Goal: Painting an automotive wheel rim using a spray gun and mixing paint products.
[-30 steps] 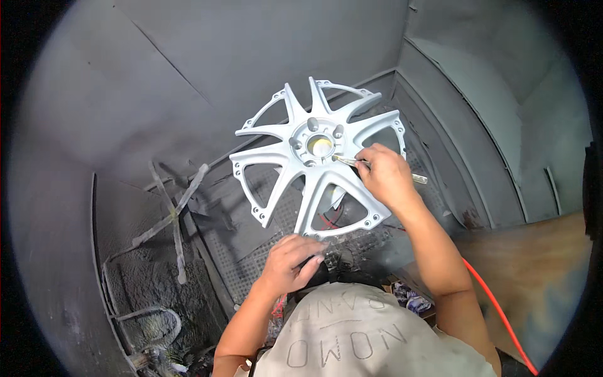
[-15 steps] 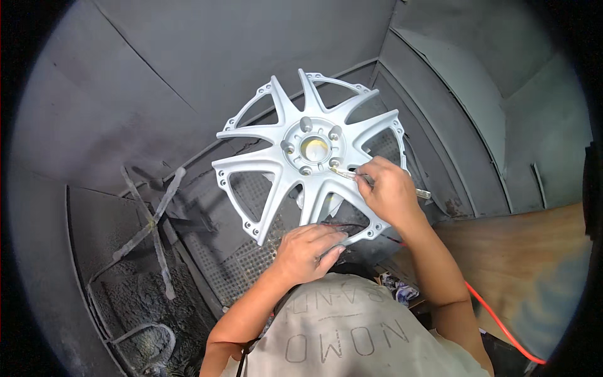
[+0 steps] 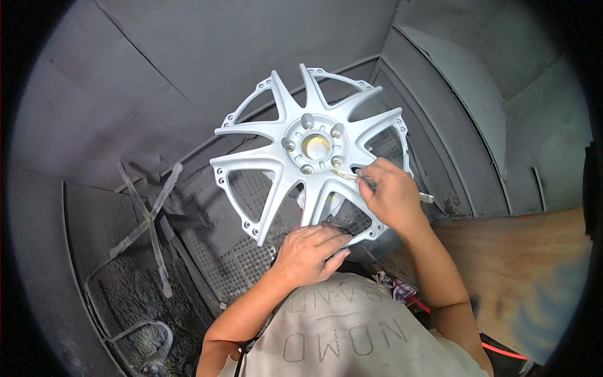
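Observation:
A pale silver-grey wheel centre (image 3: 293, 173) with several spokes, bolt holes and an open yellowish hub fills the middle of the head view. My right hand (image 3: 386, 198) pinches a thin, paint-marked tool (image 3: 344, 174), perhaps a brush, whose tip lies by the hub's lower right; its handle sticks out past my fingers. My left hand (image 3: 308, 251) is on the wheel's nearest edge, fingers bent over it. Whatever supports the wheel is mostly hidden beneath it; some white material shows through the lower spokes.
Grey sheet walls (image 3: 251, 31) enclose the space. A paint-crusted metal cross (image 3: 135, 235) stands at left, above a bent bar (image 3: 141, 327). A perforated grey floor (image 3: 235, 279) lies below. A wooden board (image 3: 502, 264) is at lower right, with a red hose (image 3: 502, 349) along it.
My left hand has risen to the right onto the wheel's lower edge. The tool's tip has shifted slightly down around the hub in my right hand. The view has drifted slightly.

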### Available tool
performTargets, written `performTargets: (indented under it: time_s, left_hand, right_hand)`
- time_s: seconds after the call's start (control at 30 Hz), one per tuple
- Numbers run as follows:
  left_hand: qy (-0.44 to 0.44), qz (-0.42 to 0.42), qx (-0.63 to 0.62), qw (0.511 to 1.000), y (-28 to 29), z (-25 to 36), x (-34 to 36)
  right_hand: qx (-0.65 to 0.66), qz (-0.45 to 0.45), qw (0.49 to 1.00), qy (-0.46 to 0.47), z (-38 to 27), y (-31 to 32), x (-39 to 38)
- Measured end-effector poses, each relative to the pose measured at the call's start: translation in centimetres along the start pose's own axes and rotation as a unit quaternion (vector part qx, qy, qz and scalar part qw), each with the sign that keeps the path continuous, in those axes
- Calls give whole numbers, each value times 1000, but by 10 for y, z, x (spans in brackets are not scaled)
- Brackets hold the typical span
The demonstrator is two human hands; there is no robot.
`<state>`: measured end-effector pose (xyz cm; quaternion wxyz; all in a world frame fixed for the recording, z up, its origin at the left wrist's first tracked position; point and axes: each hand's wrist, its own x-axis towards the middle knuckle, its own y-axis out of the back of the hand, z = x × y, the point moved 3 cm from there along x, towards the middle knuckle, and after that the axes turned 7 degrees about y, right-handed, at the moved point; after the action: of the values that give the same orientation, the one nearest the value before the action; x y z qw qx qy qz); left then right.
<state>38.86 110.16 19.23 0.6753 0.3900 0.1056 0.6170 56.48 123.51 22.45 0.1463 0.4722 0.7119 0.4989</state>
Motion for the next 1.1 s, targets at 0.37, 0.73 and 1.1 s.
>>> performTargets:
  time_s: [0.37, 0.73, 1.1]
  left_hand:
    - [-15, 18, 22, 999, -4, 3, 0]
    - [-20, 43, 17, 999, -5, 5, 1]
    - [-5, 19, 17, 1000, -8, 6, 0]
  right_hand:
    - [8, 20, 1000, 23, 2, 1, -1]
    - [11, 24, 999, 42, 5, 3, 3]
    - [10, 63, 997, 39, 9, 3, 1]
